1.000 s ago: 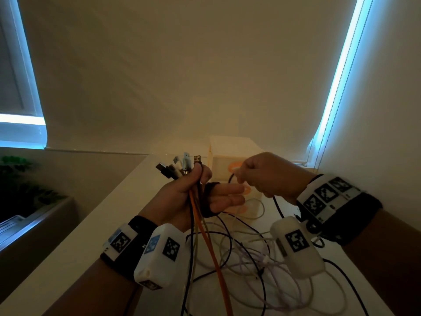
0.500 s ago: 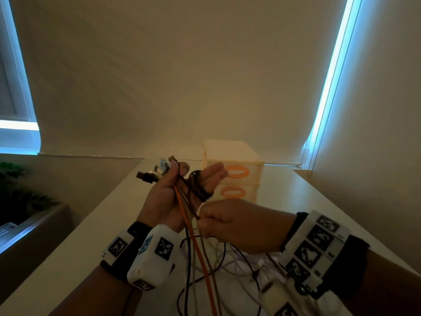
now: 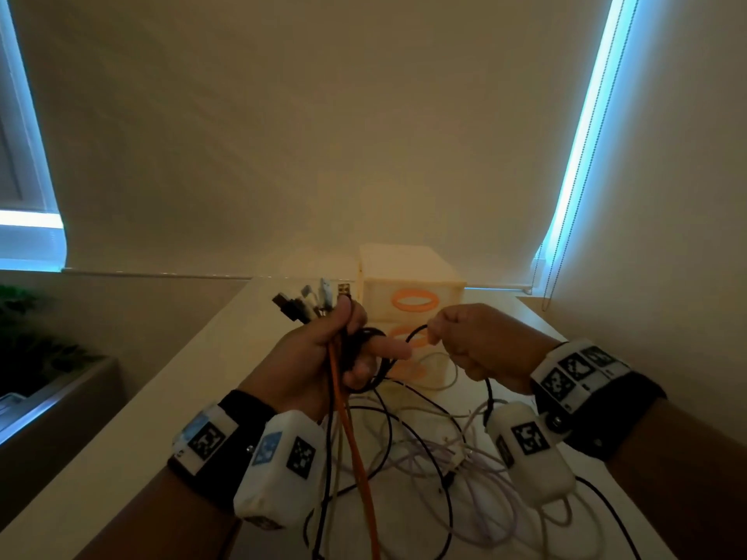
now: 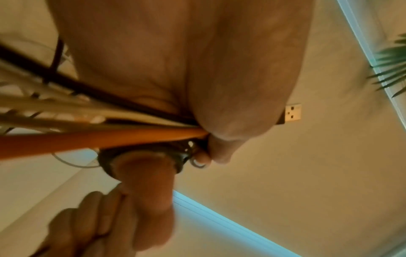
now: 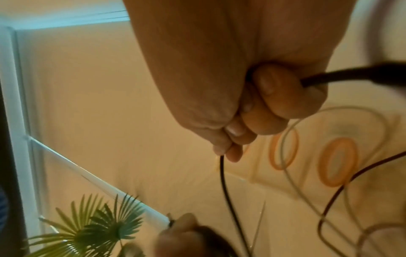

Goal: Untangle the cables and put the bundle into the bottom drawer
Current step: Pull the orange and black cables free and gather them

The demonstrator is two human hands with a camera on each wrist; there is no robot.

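Cables (image 3: 319, 303) bunched plug-ends-up in the left hand (image 3: 323, 357), thumb clamped over them, black loops round its forefinger; slack trails onto the white table (image 3: 121, 430). Right hand (image 3: 477, 341) fisted round one black cable (image 5: 226, 187). Drawer unit (image 3: 412, 293) just behind.

Since half a second ago, the right hand (image 3: 481, 345) has been raised from below the left hand (image 3: 319, 353) and carried to the right, level with it. A black cable (image 3: 416, 331) has been drawn taut between them.
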